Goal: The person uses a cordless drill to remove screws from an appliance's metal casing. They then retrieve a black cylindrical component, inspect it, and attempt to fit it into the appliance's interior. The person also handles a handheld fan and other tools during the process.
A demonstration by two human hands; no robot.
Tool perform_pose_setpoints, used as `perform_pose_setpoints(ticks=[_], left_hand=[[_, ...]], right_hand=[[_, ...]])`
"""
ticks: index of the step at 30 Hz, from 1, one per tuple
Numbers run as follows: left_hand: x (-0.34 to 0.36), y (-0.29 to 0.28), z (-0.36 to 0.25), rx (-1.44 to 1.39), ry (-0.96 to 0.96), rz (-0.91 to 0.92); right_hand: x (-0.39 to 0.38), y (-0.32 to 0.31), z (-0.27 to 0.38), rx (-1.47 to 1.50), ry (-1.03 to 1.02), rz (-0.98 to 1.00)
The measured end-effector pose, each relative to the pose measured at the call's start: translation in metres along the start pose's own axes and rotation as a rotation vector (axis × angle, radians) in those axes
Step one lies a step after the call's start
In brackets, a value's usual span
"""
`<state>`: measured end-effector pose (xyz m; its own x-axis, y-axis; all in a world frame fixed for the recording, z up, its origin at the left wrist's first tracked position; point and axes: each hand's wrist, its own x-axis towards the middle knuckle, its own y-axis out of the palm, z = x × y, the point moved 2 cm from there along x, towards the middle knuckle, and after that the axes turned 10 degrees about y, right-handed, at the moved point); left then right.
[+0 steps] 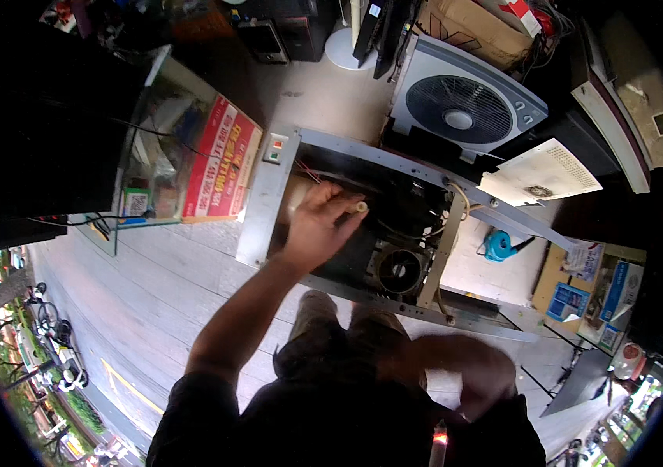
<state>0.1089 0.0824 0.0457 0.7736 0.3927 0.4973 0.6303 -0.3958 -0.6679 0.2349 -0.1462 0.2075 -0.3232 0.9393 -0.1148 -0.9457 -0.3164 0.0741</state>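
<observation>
My left hand (317, 226) reaches into an open metal cabinet (257, 226), a grey frame with a dark interior. Between its thumb and fingers is a small cream-coloured cylinder (362, 207) with a round end. Thin reddish wires (308, 170) run just beyond the knuckles. Inside the cabinet, to the right of the hand, sits a round fan opening (399, 271) with a pale hub. My right forearm (456, 358) bends across in front of my thighs. Its hand lies in dark shadow against my legs, so the fingers cannot be made out.
A grey box fan (460, 105) stands beyond the cabinet. To the right are a perforated white panel (541, 173), a teal hand blower (499, 246) and a cardboard box (553, 272). At left is a glass case with a red sign (222, 159). A glowing-tipped white stick (439, 444) shows near the lower edge.
</observation>
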Motion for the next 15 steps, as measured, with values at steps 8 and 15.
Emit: perform_pose_setpoints(ticks=[8,15], left_hand=[[0.001,0.044,-0.016,0.16,0.132,0.263],[-0.009,0.084,-0.032,0.172,0.227,0.501]], right_hand=[[-0.005,0.073,0.08,1.164,-0.88,-0.039],[-0.051,0.07,0.047,0.89,-0.628,-0.52]])
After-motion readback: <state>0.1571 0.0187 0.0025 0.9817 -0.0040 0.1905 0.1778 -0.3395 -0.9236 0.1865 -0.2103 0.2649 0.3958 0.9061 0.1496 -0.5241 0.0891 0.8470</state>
